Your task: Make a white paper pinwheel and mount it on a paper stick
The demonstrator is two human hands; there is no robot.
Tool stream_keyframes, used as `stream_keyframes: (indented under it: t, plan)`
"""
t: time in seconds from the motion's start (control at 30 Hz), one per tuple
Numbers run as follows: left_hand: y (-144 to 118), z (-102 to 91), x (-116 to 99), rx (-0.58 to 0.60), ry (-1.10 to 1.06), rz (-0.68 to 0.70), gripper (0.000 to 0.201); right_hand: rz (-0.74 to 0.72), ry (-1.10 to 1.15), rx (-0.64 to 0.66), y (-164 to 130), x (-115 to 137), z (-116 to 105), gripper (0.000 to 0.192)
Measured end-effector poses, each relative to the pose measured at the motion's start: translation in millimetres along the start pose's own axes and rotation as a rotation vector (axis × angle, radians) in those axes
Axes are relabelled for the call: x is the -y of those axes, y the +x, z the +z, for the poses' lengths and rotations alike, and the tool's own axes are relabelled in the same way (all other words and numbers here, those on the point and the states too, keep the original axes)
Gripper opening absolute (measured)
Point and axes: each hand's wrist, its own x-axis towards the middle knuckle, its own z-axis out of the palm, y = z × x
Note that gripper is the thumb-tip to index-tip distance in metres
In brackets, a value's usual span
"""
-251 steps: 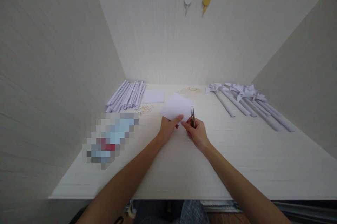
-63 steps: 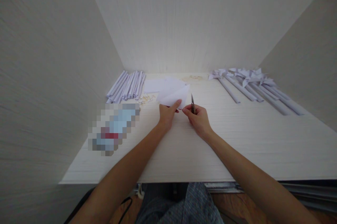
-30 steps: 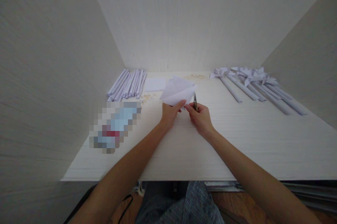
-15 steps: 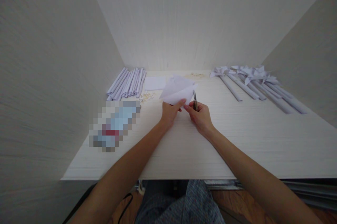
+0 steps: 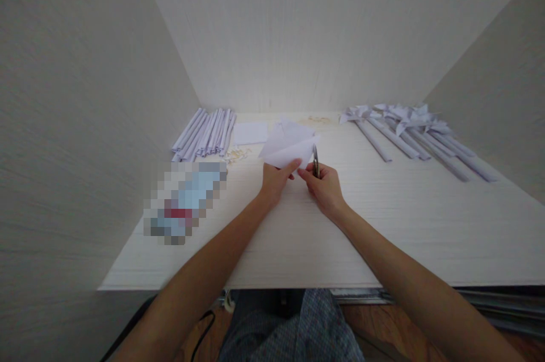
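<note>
A white paper sheet (image 5: 284, 142), creased and with cut flaps, is held up over the middle of the table. My left hand (image 5: 276, 180) pinches its lower edge, thumb on top. A pair of scissors (image 5: 315, 161) sits in my right hand (image 5: 324, 183), its blades pointing up and away beside the paper's right edge. The thumb and a finger of that hand touch or nearly touch the paper's bottom corner; whether they grip it I cannot tell.
Rolled paper tubes (image 5: 206, 134) lie at the back left, beside a stack of flat paper (image 5: 250, 133) and small pale bits (image 5: 238, 155). Several paper pinwheels (image 5: 404, 121) on tubes lie at the back right. A blurred-out object (image 5: 191, 197) rests on the left. Walls enclose the table.
Both hands, the paper and the scissors hold nearly the same place. The whole view has shifted very slightly.
</note>
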Motion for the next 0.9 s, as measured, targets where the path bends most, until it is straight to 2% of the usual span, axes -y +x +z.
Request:
stream_keyframes:
  t: [0.8,0.9]
  plan:
    - [0.1,-0.3,-0.9,0.035,0.007,-0.013,0.021,-0.010,0.002,-0.007,0.2,-1.1,0.5,0.023]
    - [1.6,-1.0,0.3,0.002,-0.013,0.005,0.020,0.004,0.033,0.005,-1.1,2.8,0.8,0.022]
